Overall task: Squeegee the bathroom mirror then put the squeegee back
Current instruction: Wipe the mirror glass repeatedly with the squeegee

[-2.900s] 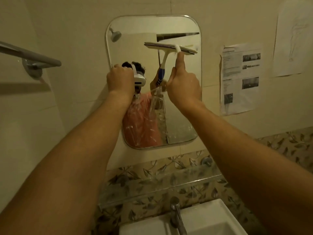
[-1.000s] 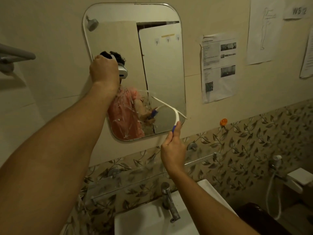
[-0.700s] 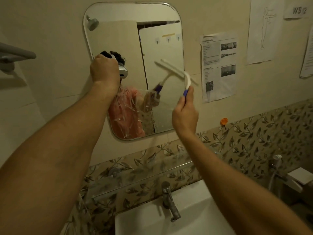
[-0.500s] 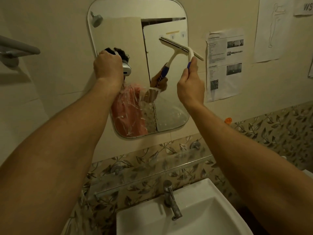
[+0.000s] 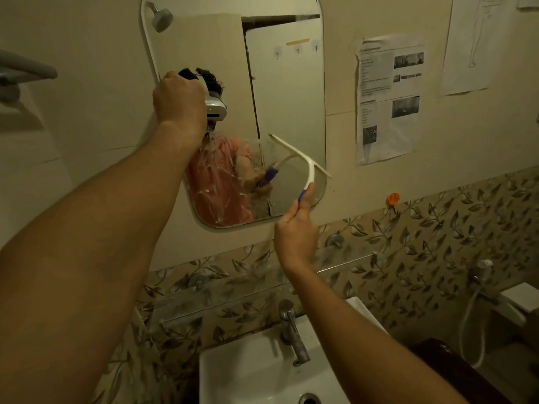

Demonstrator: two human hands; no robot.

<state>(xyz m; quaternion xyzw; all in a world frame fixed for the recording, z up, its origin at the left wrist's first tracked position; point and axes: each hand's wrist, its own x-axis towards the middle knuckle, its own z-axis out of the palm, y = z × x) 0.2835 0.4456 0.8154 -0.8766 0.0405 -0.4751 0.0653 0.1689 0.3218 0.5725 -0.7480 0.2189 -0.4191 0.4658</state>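
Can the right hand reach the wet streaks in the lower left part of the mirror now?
Probably yes. The right hand holds the squeegee on the mirror, just right of the streaks; nothing lies between. The left hand sits higher.

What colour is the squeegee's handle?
The squeegee is white with a blue grip, held in the right hand; seen in the head view.

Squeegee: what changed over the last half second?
The right hand pulled the squeegee from the mirror's upper right down to its lower right, blade against the glass, grip unchanged. The left hand stayed on the mirror's left edge; streaks remain lower left.
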